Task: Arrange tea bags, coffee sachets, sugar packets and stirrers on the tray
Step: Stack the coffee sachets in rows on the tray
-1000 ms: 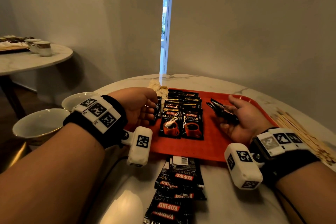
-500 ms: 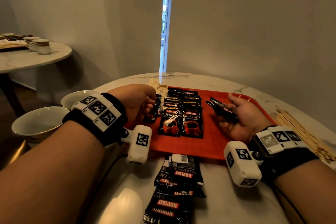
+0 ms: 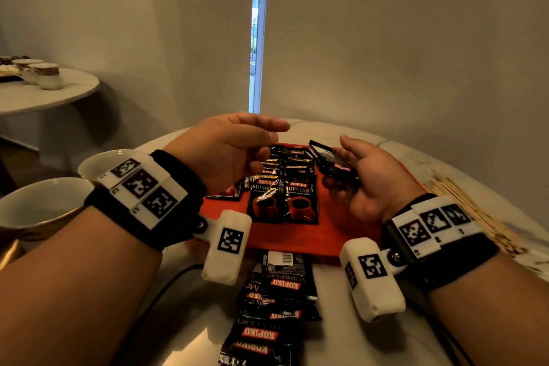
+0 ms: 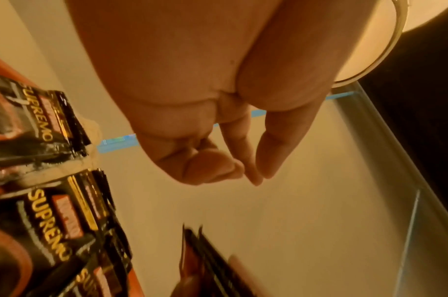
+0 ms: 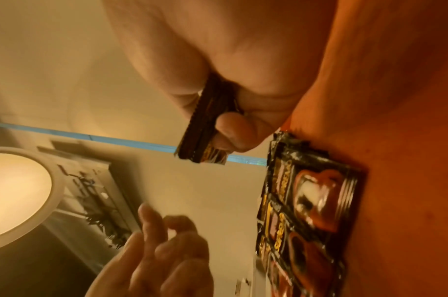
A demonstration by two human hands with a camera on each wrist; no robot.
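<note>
A red tray (image 3: 297, 236) lies on the round marble table and holds two overlapping columns of black Kopiko coffee sachets (image 3: 282, 196). My right hand (image 3: 364, 180) hovers palm up over the tray's right half and grips a small stack of coffee sachets (image 3: 332, 162), with the thumb pressing the stack (image 5: 205, 136). My left hand (image 3: 261, 142) is raised above the tray's far left, fingers stretched toward the stack, holding nothing. In the left wrist view the fingers (image 4: 243, 172) are loosely bent and empty. Wooden stirrers (image 3: 463, 205) lie on the table right of the tray.
A pile of loose coffee sachets (image 3: 273, 300) lies on the table in front of the tray. Two white cups (image 3: 38, 205) stand at the left edge. A pale packet (image 4: 90, 140) lies behind the sachet columns. A second table (image 3: 44, 92) stands far left.
My left hand has lifted off the sachets at the tray's left, uncurled, and moved up and right toward the right hand. The right hand has risen a little with its stack.
</note>
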